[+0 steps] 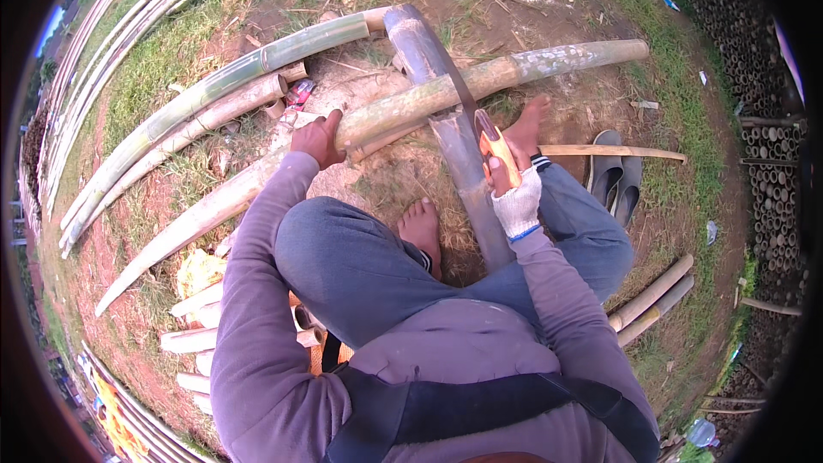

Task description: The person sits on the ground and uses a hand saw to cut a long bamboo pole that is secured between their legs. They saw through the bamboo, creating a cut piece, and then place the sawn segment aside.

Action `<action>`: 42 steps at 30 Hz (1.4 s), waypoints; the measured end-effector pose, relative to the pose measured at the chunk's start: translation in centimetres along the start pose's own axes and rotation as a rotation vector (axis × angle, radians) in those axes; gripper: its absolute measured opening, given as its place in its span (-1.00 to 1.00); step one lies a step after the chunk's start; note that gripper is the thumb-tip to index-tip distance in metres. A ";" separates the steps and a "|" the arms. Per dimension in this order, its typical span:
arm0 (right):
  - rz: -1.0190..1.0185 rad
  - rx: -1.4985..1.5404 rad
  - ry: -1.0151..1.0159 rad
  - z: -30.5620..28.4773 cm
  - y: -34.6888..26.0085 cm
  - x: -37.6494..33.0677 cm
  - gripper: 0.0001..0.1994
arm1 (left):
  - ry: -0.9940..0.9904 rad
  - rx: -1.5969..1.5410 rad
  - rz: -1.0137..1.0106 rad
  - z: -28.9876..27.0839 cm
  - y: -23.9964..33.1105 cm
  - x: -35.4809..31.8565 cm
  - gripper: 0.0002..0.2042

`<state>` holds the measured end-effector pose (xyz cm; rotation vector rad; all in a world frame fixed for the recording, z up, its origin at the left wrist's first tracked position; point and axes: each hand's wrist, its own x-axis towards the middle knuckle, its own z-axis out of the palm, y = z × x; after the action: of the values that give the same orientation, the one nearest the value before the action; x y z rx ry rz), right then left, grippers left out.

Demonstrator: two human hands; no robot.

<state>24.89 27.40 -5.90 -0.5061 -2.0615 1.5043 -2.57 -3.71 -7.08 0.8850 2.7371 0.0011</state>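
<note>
Grassy dirt yard: left hand (315,139) grips the bamboo pole (480,79), gloved right hand (514,201) clamps an orange-handled machete (490,147) against it.

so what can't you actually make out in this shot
- Saw blade: head view; thin and dark against the grey pole, teeth too small to see.
- Right hand: a white glove covers it, and its grip on the orange handle hides the fingers.
- Left hand: its palm is hidden against the bamboo pole.
- Bamboo pieces at lower left: partly hidden by the person's sleeve.
</note>
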 end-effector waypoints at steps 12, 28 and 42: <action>0.197 0.249 -0.061 4.8 -5.2 -2.5 -0.61 | 0.013 -0.034 -0.021 0.6 -6.8 -4.9 -0.22; -0.141 -0.128 -0.037 5.4 -6.3 -1.1 -0.62 | 0.034 -0.026 -0.125 0.7 -6.2 -4.5 -0.23; 0.020 -0.175 -0.123 2.8 -7.2 -3.8 -0.60 | 0.096 -0.021 -0.116 1.5 -5.7 -5.1 -0.29</action>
<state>26.23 20.92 -0.42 -0.5132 -2.3040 1.4046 -1.46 -11.37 -7.74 0.7379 2.8682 0.0515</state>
